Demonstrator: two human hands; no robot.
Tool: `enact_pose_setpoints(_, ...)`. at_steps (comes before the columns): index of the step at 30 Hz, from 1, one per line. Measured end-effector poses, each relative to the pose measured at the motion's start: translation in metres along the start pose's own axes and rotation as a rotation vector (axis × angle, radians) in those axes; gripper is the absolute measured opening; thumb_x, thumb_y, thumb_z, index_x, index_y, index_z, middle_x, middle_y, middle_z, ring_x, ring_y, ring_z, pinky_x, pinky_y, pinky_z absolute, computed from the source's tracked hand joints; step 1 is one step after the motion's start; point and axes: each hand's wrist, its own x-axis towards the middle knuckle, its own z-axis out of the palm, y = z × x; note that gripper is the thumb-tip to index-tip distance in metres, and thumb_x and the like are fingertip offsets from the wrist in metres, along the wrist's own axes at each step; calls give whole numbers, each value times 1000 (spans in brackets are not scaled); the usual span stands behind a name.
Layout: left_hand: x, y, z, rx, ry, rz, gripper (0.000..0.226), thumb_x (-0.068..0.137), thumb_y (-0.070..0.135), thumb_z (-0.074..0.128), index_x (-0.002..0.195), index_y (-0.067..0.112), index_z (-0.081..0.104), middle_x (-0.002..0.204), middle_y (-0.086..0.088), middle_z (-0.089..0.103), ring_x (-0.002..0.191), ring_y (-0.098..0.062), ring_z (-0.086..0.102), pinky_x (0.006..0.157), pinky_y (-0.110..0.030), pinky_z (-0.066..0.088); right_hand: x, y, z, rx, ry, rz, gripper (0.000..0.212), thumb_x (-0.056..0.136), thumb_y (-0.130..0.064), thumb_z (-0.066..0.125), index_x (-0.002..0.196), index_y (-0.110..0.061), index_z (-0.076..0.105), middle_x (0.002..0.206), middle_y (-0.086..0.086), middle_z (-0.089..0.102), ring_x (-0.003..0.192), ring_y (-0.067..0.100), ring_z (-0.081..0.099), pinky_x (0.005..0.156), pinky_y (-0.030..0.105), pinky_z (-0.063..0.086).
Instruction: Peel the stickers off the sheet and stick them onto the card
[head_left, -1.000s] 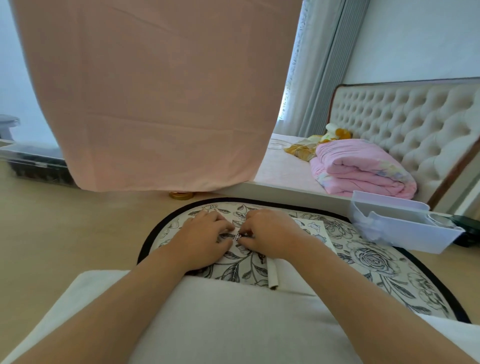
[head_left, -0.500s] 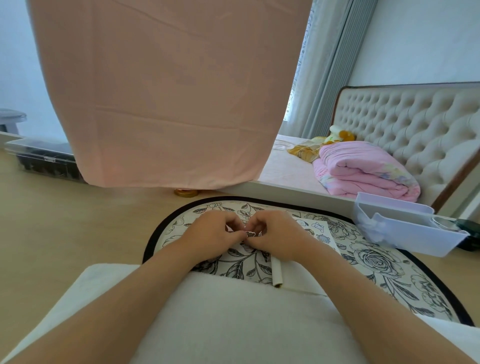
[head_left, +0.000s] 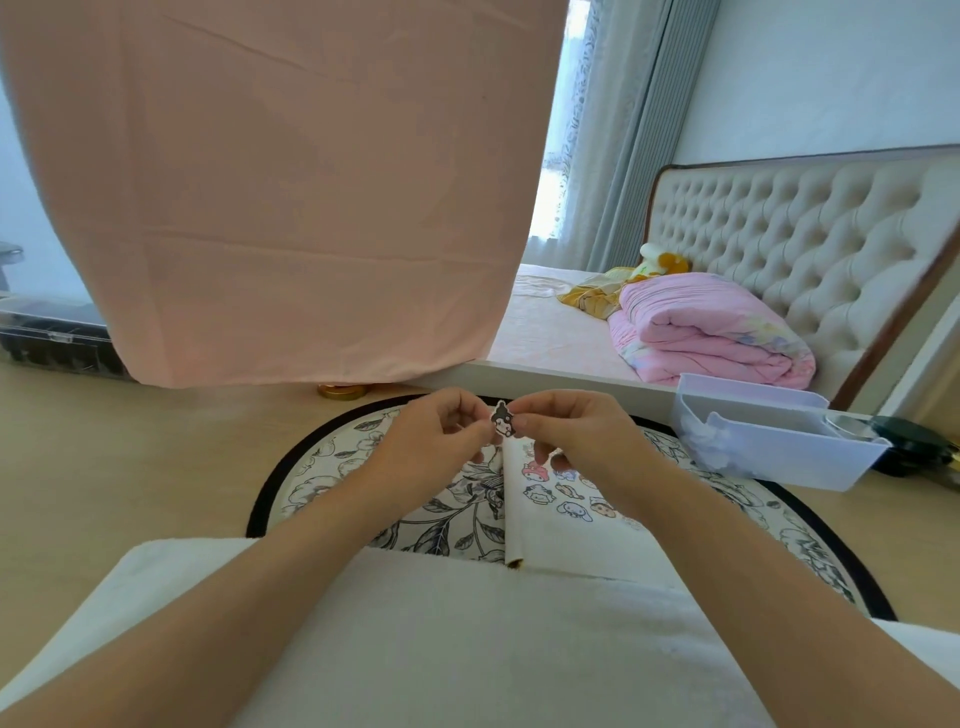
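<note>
Dark cartoon sticker (head_left: 503, 420) is pinched by its edges between left hand (head_left: 436, 447) and right hand (head_left: 582, 431), fingers curled, raised above the white page (head_left: 571, 543) on the floral mat (head_left: 322, 467). Judgement: keep adhesive off fingertips, lower onto a bare patch, press flat.

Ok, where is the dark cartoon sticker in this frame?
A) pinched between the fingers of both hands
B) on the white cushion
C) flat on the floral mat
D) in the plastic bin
A: the left hand and right hand both pinch the dark sticker, held above the sticker sheet.
</note>
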Motion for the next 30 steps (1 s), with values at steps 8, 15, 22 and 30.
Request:
enact_pose_setpoints(8, 9, 11, 28, 97, -22, 58, 6, 90, 21, 72, 88, 24, 68, 79, 7, 75, 68, -11, 64, 70, -28, 54, -15, 7, -27, -53, 137, -38, 10, 80, -11, 83, 89, -14, 79, 73, 2, 76, 48, 3, 55, 47, 17, 44)
enact_pose_setpoints(15, 29, 15, 58, 104, -3, 102, 8, 88, 19, 71, 85, 25, 67, 74, 7, 74, 64, -9, 62, 65, -27, 54, -14, 20, -47, -14, 219, -35, 1, 83, -14, 80, 84, -14, 78, 74, 3, 76, 54, 15, 62, 44, 21, 43)
enact_pose_setpoints(22, 26, -4, 71, 124, 10, 117, 4, 88, 22, 73, 85, 25, 72, 71, 7, 72, 59, -4, 64, 59, -21, 51, -9, 32, -46, -195, 161, -84, 11, 87, -6, 71, 81, -14, 78, 70, 1, 76, 52, 8, 63, 49, 20, 49)
enact_pose_setpoints(30, 24, -16, 72, 142, 90, 93, 5, 85, 27, 76, 80, 29, 75, 70, 5, 73, 60, -9, 63, 65, -29, 52, -8, 44, -35, -421, 240, -221, 13, 81, -17, 74, 74, -28, 77, 66, -13, 72, 54, 0, 62, 56, 16, 50)
